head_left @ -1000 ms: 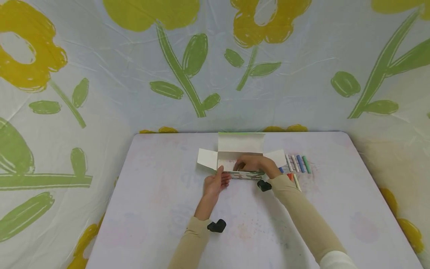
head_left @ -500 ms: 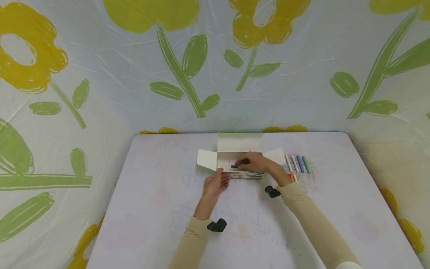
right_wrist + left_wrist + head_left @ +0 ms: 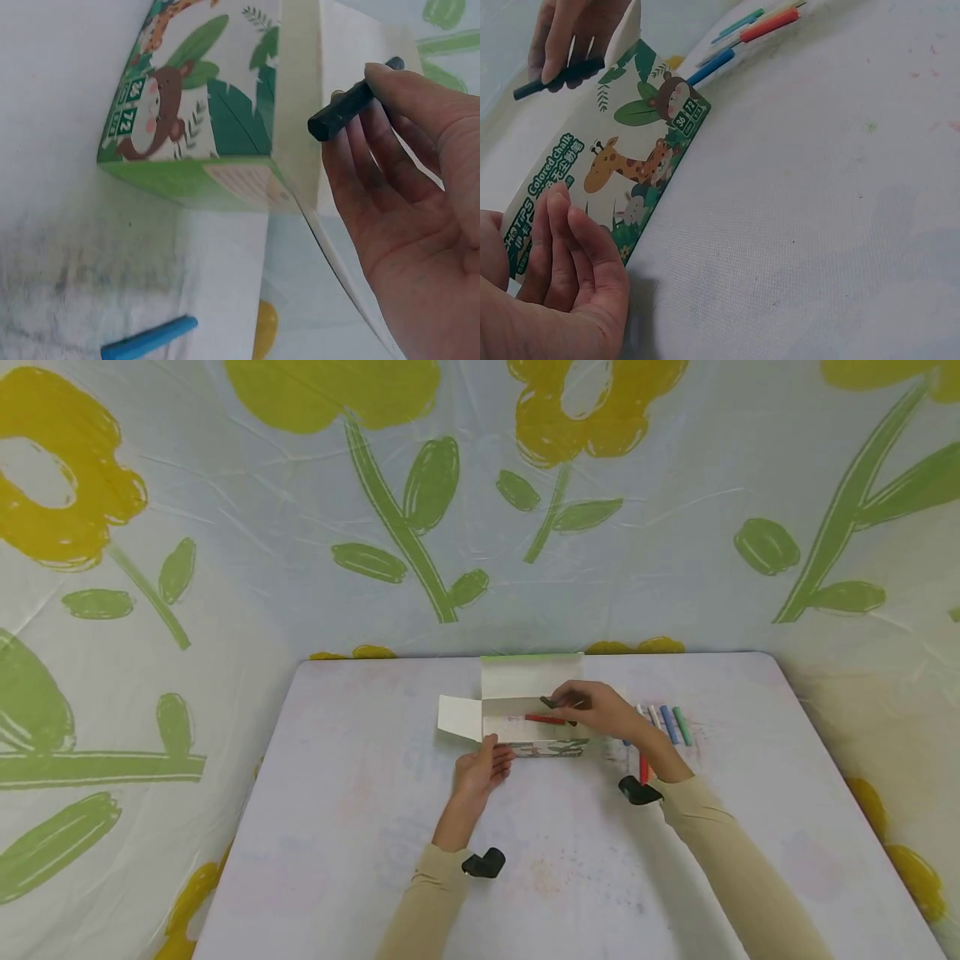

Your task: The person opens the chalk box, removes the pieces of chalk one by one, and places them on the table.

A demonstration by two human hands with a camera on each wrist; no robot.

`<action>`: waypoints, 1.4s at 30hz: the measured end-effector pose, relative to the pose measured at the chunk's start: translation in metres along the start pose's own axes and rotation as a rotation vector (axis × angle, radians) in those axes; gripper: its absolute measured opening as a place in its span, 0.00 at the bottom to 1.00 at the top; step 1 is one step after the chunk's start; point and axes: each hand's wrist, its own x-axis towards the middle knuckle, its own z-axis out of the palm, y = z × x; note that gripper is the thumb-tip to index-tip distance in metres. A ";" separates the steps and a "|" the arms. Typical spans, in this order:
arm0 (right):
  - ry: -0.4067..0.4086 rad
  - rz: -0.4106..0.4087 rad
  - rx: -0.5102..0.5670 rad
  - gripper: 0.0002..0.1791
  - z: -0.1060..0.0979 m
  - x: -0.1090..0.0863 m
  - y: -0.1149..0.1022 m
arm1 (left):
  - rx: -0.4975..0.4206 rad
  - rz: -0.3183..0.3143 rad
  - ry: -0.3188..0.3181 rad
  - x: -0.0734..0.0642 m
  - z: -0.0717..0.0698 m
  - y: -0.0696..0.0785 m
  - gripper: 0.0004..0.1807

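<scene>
An open cardboard box printed with animals and "Colored chalk" lies near the far side of the table. My left hand holds its front wall at the left, thumb at the rim and fingers against the printed face. Over the box's right end, my right hand pinches a dark green chalk stick between thumb and fingers. A red chalk stick shows within the box, close below the right hand.
Several chalk sticks lie right of the box, among them a green one, a blue one and a red one. The box's left flap sticks out sideways and its lid stands up behind. Flowered cloth walls surround the table.
My right hand has come up out of the box and moved right with the dark chalk stick. The red stick in the box now shows. My left hand stays at the front wall.
</scene>
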 end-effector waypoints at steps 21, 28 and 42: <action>0.329 0.138 0.118 0.21 -0.056 -0.071 0.014 | 0.032 0.037 -0.031 0.003 -0.004 -0.003 0.26; 0.388 0.220 0.043 0.23 -0.062 -0.094 0.031 | 0.034 0.040 -0.029 0.007 -0.006 -0.003 0.26; 0.336 0.326 -0.044 0.25 -0.056 -0.148 0.071 | 0.028 0.037 -0.050 0.006 -0.007 -0.002 0.27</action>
